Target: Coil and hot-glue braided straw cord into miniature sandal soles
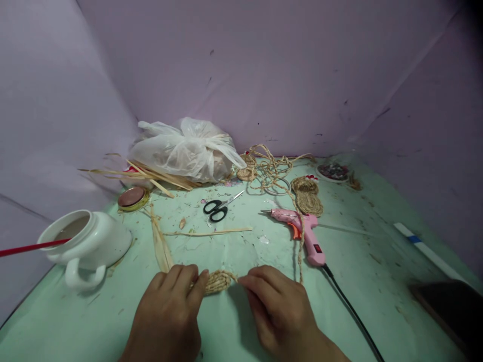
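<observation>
As two hands pinch one coiled braid, one glue gun nearby

One camera, worn on the person's head, faces forward and down, looking from above and behind the bare left hand and bare right hand, which reach in from the bottom edge, nearest the lens. The wide view takes in the pale green, marked surface around the hands and, well beyond them, the pale purple back wall, which fills much of the upper part.
</observation>
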### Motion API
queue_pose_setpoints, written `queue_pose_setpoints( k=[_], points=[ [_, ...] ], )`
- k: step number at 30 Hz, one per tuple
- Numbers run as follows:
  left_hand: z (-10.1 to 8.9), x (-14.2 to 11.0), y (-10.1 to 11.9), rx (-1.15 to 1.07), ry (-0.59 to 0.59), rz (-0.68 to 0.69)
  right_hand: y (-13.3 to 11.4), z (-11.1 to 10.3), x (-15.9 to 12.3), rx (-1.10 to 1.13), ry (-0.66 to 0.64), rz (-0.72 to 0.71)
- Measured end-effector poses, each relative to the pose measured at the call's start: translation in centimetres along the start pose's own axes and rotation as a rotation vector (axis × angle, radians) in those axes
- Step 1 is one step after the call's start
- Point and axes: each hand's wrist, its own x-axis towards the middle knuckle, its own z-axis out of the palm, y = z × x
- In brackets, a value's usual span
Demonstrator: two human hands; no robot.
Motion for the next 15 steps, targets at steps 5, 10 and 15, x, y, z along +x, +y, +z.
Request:
queue_pose_setpoints(
  k=[5, 10, 15],
  points=[
    [0.0, 0.1, 1.3, -0.191, -0.207, -0.148, 0.0, 0.4, -0.6, -0.092, -0.068, 0.049],
    [-0.5, 0.6, 2.3, -0.371, -0.424, -0.31, -0.5, 0.9, -1.1, -0.089, -0.138, 0.227],
    [-0.2, 0.6, 2.0, -0.466, -0.472, -0.332, -1.3, 1.1, -1.3, -0.109, -0.232, 0.403]
  ],
)
